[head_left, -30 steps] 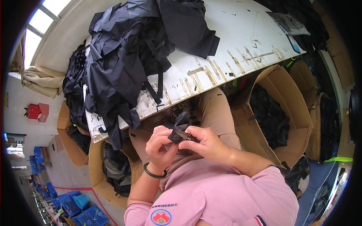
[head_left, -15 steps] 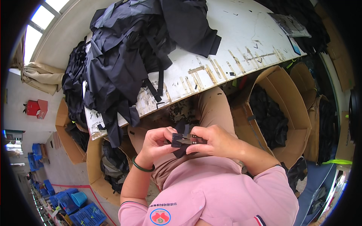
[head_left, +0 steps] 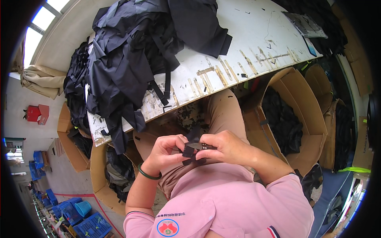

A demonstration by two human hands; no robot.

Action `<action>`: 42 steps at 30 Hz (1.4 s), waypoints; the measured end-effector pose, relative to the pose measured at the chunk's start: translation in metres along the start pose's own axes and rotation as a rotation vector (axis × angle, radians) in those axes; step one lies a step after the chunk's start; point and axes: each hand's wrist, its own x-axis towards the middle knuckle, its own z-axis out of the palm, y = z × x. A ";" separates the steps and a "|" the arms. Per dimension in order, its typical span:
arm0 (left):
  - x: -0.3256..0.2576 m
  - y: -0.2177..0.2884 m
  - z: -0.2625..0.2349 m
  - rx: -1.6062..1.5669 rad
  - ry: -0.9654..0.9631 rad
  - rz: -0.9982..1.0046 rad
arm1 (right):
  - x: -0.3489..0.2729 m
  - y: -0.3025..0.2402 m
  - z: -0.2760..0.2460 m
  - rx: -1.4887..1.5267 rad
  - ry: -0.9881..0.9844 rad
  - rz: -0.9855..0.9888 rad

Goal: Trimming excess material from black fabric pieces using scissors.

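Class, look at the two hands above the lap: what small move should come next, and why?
Probably a short, careful snip with the small dark-handled metal cutter: the right hand grips it with its blade at the folded black fabric strip, which the left hand holds between thumb and fingers.

Both hands close together — fingers pinched, forearms angled inward

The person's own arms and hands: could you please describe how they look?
The left hand and right hand wear no gloves. A dark green bangle circles the left wrist. The left sleeve and right sleeve are short and pink; dark trim edges the left one.
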 end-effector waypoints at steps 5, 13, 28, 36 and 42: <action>0.001 0.008 0.000 -0.073 -0.033 -0.069 | -0.003 -0.005 -0.006 0.034 -0.038 0.047; 0.009 0.012 -0.018 -0.267 -0.299 -0.259 | -0.005 -0.005 -0.010 -0.054 -0.160 -0.034; 0.014 0.014 -0.020 -0.357 -0.509 -0.553 | 0.001 -0.005 -0.004 -0.181 -0.208 -0.233; 0.014 0.017 -0.019 -0.370 -0.499 -0.575 | 0.002 -0.003 -0.004 -0.214 -0.211 -0.211; 0.014 0.014 -0.020 -0.339 -0.513 -0.580 | 0.003 -0.006 -0.002 -0.200 -0.210 -0.226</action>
